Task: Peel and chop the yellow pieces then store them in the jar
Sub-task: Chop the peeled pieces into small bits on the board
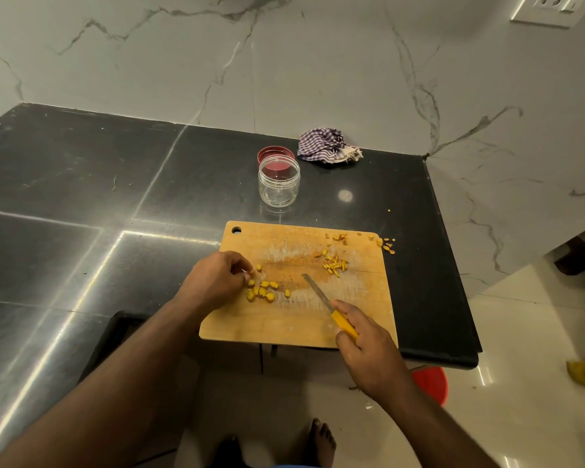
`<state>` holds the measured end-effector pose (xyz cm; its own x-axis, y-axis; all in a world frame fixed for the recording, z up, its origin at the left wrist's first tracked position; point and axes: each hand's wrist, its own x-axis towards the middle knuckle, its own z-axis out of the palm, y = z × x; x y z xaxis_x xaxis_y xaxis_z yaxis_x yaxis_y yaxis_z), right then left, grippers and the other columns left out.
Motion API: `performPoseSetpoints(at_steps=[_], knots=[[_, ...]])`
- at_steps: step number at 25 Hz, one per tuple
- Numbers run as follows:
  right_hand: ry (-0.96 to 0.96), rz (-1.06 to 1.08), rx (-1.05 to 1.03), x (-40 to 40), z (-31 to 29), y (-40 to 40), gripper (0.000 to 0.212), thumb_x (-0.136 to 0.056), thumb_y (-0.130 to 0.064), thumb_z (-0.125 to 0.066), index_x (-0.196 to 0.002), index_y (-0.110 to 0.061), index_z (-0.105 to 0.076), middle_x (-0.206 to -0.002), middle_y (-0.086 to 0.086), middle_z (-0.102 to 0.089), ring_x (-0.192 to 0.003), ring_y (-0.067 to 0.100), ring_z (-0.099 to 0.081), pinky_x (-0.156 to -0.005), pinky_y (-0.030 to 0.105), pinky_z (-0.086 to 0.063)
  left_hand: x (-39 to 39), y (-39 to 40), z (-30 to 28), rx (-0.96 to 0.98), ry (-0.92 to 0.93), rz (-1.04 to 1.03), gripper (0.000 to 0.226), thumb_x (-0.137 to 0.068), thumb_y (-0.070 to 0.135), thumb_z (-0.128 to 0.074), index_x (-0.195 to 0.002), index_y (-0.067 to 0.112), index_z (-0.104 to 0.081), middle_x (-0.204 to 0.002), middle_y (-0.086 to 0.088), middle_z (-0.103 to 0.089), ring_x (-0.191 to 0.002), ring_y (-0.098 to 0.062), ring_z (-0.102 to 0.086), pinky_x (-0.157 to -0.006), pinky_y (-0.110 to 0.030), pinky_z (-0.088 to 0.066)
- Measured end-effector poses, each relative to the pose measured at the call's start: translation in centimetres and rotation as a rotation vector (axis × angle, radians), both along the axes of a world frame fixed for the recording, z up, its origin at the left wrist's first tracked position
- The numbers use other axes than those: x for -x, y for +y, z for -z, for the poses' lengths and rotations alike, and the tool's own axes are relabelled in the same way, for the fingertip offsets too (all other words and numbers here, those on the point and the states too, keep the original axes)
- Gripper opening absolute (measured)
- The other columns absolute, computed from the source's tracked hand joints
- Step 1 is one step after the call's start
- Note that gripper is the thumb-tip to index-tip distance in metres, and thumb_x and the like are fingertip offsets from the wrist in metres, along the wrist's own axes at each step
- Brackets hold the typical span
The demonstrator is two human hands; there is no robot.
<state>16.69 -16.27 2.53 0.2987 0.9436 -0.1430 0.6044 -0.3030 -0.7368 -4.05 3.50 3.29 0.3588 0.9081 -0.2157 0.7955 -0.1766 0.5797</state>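
One wooden cutting board [284, 325], one knife [328, 304], one clear jar [279, 182], one red lid [273, 153], one checked cloth [326, 145], two hands, left hand [213, 280] and right hand [365, 342], about a dozen yellow pieces [262, 292] by the left hand, many smaller yellow bits [335, 263], too small to count

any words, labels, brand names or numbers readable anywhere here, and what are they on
None can be read.
The clear jar shows no label.
The red lid behind it shows no print.
The knife with the yellow handle shows no brand mark.
The wall socket plate shows no legible marking.
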Motion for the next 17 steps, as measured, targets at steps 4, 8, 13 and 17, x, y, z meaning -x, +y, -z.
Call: performPoseSetpoints(at_steps=[4, 8, 13, 17], knots=[[0.016, -0.019, -0.002, 0.3, 0.0, 0.5, 0.049, -0.098, -0.020, -0.049, -0.145, -0.032, -0.044, -0.137, -0.010, -0.053, -0.119, 0.006, -0.051, -0.100, 0.030, -0.047, -0.3, -0.1, 0.1, -0.006, 0.007, -0.009, 0.019, -0.094, 0.031, -0.064, -0.112, 0.028, -0.069, -0.091, 0.008, -0.065, -0.078, -0.008, -0.058, -0.057, -0.023, -0.041], [0.024, -0.028, 0.011, 0.4, -0.1, 0.5, 0.049, -0.098, -0.021, -0.048, -0.145, -0.034, -0.043, -0.137, -0.011, -0.052, -0.117, 0.005, -0.051, -0.098, 0.029, -0.048, -0.7, -0.2, -0.1, -0.039, 0.072, -0.007, 0.019, -0.094, 0.034, -0.063, -0.111, 0.028, -0.068, -0.093, 0.006, -0.064, -0.077, -0.008, -0.058, -0.057, -0.023, -0.043], [0.029, -0.006, -0.001, 0.3, -0.3, 0.3, 0.047, -0.098, -0.020, -0.049, -0.143, -0.034, -0.045, -0.134, -0.012, -0.054, -0.114, 0.004, -0.053, -0.094, 0.026, -0.048, -1.1, -0.5, -0.5, -0.100, -0.047, -0.084, 0.010, -0.093, 0.029, -0.063, -0.099, 0.021, -0.064, -0.092, 0.004, -0.064, -0.075, -0.009, -0.056, -0.054, -0.023, -0.039], [0.049, 0.014, -0.011, 0.4, -0.5, 0.3, 0.048, -0.098, -0.019, -0.050, -0.143, -0.033, -0.046, -0.136, -0.014, -0.053, -0.119, 0.004, -0.051, -0.100, 0.028, -0.047, -2.4, -1.2, -0.8, -0.088, -0.146, -0.043, 0.008, -0.090, 0.021, -0.065, -0.091, 0.022, -0.057, -0.087, 0.007, -0.062, -0.078, -0.011, -0.059, -0.055, -0.021, -0.041]])
